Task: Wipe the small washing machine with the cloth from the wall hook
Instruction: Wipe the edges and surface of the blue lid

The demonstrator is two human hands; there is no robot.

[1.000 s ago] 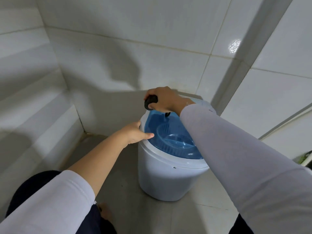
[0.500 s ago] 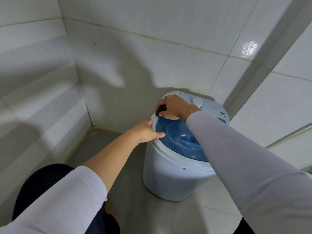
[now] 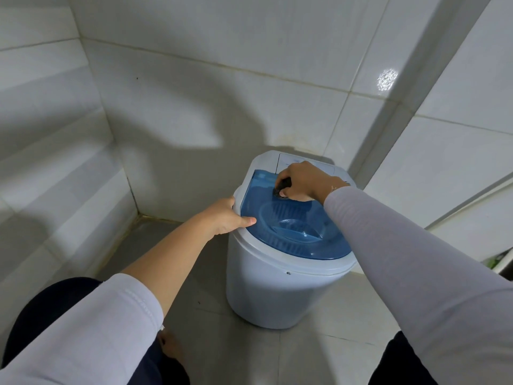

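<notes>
The small washing machine (image 3: 272, 287) is a white tub with a blue see-through lid (image 3: 294, 232), standing on the floor in a tiled corner. My right hand (image 3: 302, 179) reaches over the lid and pinches a small dark wad, apparently the cloth (image 3: 283, 185), pressing it on the rear edge of the lid just in front of the white control panel (image 3: 288, 159). Most of the cloth is hidden under my fingers. My left hand (image 3: 224, 216) grips the tub's left rim, thumb lying on the lid's edge.
White tiled walls stand close behind and to the left of the machine, meeting at a corner (image 3: 133, 190). Grey floor tiles (image 3: 177, 251) lie left and in front. A green item (image 3: 497, 261) shows at the right edge. My dark-clad knees fill the bottom corners.
My right hand has slid with the dark cloth from the lid's rear left edge toward the right, along the back of the lid. My left hand keeps its hold on the rim.
</notes>
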